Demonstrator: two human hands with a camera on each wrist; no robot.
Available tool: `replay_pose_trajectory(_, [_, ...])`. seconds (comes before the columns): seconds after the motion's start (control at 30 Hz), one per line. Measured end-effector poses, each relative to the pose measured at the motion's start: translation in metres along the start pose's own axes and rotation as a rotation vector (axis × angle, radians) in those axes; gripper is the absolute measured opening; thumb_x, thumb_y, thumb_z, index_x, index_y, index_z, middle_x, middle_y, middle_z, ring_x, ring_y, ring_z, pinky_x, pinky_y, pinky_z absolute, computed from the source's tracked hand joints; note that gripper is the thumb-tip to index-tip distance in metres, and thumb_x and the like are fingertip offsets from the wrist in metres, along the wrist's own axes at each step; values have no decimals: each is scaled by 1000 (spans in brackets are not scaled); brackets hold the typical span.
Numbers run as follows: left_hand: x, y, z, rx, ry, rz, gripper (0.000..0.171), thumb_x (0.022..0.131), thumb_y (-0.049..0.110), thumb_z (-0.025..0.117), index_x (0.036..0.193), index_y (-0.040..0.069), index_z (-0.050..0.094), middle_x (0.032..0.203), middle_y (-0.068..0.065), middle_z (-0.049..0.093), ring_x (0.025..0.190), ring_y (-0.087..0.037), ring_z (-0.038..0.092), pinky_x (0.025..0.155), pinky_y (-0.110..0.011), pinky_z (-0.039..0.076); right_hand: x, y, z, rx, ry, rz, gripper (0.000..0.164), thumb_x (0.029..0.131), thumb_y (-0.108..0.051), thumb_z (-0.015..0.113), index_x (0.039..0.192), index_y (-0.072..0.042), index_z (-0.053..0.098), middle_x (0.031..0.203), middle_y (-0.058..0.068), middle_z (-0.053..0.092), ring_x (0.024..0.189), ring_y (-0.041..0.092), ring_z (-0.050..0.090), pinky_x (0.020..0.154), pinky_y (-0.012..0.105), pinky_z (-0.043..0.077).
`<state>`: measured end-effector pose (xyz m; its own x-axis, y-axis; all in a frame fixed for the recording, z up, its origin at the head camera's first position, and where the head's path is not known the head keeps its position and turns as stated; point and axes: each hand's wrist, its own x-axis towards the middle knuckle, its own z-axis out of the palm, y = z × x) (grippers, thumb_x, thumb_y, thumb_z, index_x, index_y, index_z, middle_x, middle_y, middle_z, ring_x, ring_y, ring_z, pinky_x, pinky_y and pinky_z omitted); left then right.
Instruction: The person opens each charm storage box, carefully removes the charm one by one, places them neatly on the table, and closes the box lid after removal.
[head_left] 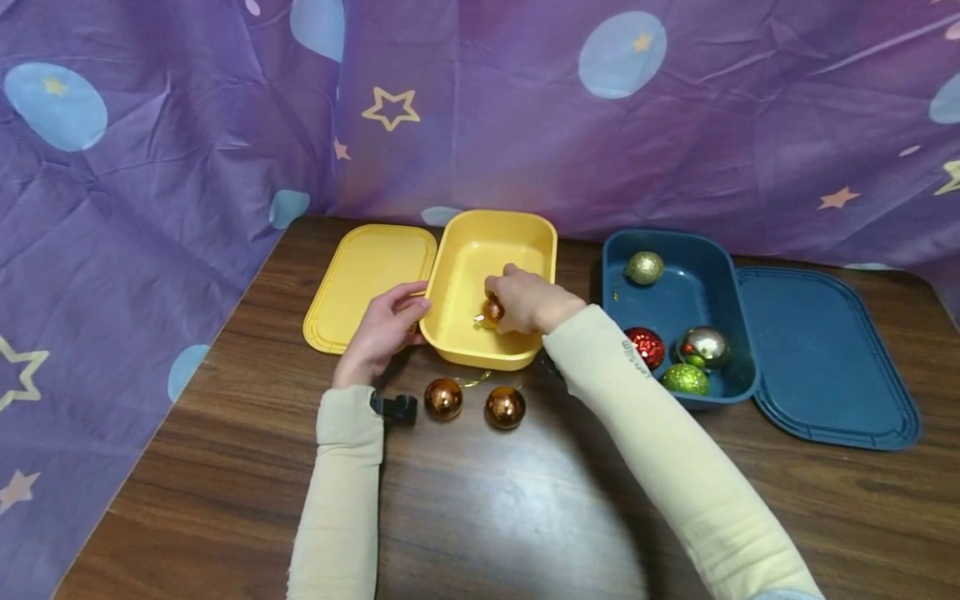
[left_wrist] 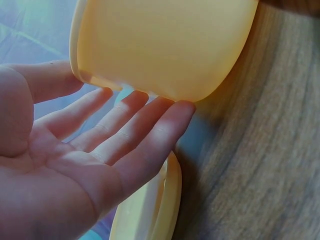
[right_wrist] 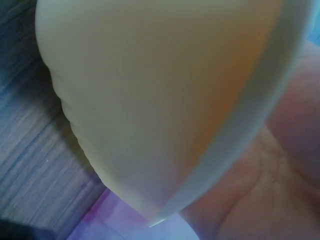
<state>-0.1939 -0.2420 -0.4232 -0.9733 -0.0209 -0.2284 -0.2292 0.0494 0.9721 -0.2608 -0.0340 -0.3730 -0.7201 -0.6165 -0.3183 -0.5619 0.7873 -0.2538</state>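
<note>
Inside the yellow box (head_left: 491,360), my right hand (head_left: 528,302) holds a shiny copper Christmas bauble (head_left: 492,311) with a gold cap, low over the floor of the box. Its fingertips are partly hidden, and the box wall (right_wrist: 135,110) covers most of the right wrist view. My left hand (head_left: 381,329) touches the left side of the box; in the left wrist view its extended fingers (left_wrist: 150,132) meet the outer wall (left_wrist: 165,45). Two more copper baubles, one on the left (head_left: 443,399) and one on the right (head_left: 506,407), lie on the table in front.
A yellow lid (head_left: 367,279) lies left of the yellow box. To the right stands a blue box (head_left: 742,354) with a gold glitter bauble (head_left: 644,268), a red one (head_left: 646,347), a silver one (head_left: 703,346) and green ones. Beside it lies a blue lid (head_left: 828,358).
</note>
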Motion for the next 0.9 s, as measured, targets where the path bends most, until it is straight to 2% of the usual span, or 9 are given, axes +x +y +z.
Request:
replay_pose_trajectory(0.27, [0,0,-1,-6,-1,-2,43,100,12,50,142,6,45,133,-22,55,92,-16,61,70,-28,58,-4,-1,2,14,20,7,28,81,-15,73,105,-12,59,105,10,52,92,25,55,83,39,50])
replay_pose_trajectory(0.6, [-1,0,0,-6,-1,-3,43,100,13,50,142,6,45,134,-23,55,93,-15,60,69,-26,57,-10,-3,6,34,77,-46,32,84,-23,74,110,-12,58,103,10,52,89,25,55,78,38,50])
replay_pose_trajectory(0.77, [-1,0,0,-3,1,-3,43,100,13,50,142,6,45,134,-23,55,92,-13,60,69,-26,57,-20,-3,5,107,128,-64,45,85,-27,73,123,-10,56,115,14,53,99,28,56,88,42,51])
replay_pose_trajectory(0.9, [0,0,-1,-3,5,-7,43,100,13,51,142,7,46,134,-22,55,93,-15,60,70,-26,57,-27,-3,4,142,186,-92,49,85,-29,73,124,-6,56,117,15,53,101,27,57,94,42,50])
